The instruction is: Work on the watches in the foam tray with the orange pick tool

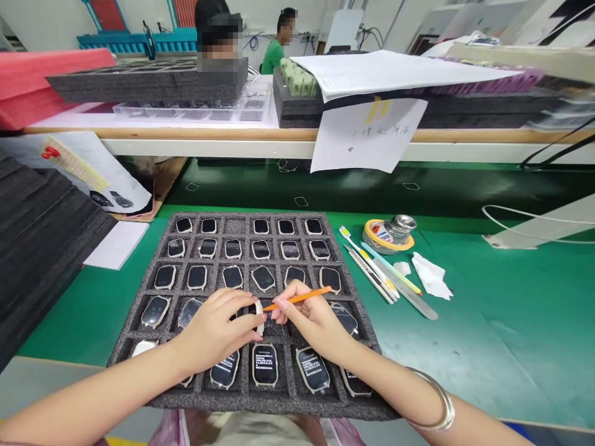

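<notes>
A dark foam tray (242, 226) with several square pockets lies in front of me, most pockets holding a smartwatch body (264, 364). My left hand (216, 331) pinches one watch body (259, 316) on edge above the tray's middle. My right hand (312, 319) grips an orange stick (302, 298), its tip touching that watch. A silver bangle (437, 402) circles my right wrist.
Right of the tray lie several thin tools (381, 272), a tape roll with a metal cap (389, 234) and crumpled wipes (431, 276). Stacked black foam trays (41, 241) stand at left. A shelf (209, 133) with trays and papers runs behind; two people sit beyond.
</notes>
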`<state>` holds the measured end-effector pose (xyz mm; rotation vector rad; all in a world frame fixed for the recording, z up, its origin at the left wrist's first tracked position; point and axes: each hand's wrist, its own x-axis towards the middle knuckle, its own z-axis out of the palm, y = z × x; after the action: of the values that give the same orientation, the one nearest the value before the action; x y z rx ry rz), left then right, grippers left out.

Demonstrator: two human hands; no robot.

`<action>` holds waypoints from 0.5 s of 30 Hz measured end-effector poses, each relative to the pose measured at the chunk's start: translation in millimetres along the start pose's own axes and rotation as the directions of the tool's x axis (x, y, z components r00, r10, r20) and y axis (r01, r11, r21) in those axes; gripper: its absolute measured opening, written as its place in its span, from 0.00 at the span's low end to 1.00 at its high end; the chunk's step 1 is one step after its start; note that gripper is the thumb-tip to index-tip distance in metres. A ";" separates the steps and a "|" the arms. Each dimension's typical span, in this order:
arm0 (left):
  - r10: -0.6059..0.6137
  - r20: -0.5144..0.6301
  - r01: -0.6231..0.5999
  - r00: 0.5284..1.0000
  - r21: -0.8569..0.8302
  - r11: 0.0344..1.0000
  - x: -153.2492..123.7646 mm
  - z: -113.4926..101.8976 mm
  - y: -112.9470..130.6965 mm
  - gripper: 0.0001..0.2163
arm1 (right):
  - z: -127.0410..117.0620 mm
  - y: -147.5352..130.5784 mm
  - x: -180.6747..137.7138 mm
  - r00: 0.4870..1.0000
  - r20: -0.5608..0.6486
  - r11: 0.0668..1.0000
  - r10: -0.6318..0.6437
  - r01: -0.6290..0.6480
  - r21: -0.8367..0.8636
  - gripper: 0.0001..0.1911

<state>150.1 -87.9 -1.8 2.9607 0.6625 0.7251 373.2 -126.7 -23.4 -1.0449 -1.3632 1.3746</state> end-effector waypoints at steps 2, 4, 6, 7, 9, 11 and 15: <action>-0.028 0.022 0.028 0.999 -0.025 0.999 0.1 0.0 0.4 0.12 | 0.2 0.9 0.6 1.000 0.008 1.000 -0.006 0.006 -0.015 0.13; -0.053 0.042 0.055 0.998 -0.055 0.997 -0.2 0.3 0.3 0.14 | 0.0 1.2 0.5 1.000 0.015 0.999 -0.017 0.017 -0.030 0.13; -0.077 0.054 0.081 0.996 -0.087 0.993 -0.4 0.8 0.1 0.16 | -0.5 0.8 0.3 0.999 0.019 0.997 -0.047 0.048 -0.066 0.12; -0.093 0.060 0.099 0.994 -0.101 0.990 -0.5 1.0 0.0 0.16 | -0.7 0.2 0.3 0.998 0.021 0.994 -0.065 0.066 -0.092 0.12; -0.129 0.081 0.139 0.988 -0.125 0.982 -0.6 1.5 0.2 0.17 | -0.8 -1.4 0.8 0.996 0.029 0.986 -0.086 0.090 -0.139 0.13; -0.160 0.117 0.176 0.980 -0.148 0.973 -0.4 1.7 0.9 0.17 | -0.5 -2.9 1.6 0.997 0.032 0.987 -0.070 0.074 -0.142 0.13; -0.189 0.191 0.223 0.963 -0.174 0.959 3.7 -0.4 3.7 0.15 | -2.0 -4.4 2.9 0.999 0.034 0.990 -0.039 0.043 -0.133 0.15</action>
<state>154.3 -89.7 0.6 2.6848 0.8202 0.4796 374.6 -123.6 -19.0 -1.0806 -1.5089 1.2890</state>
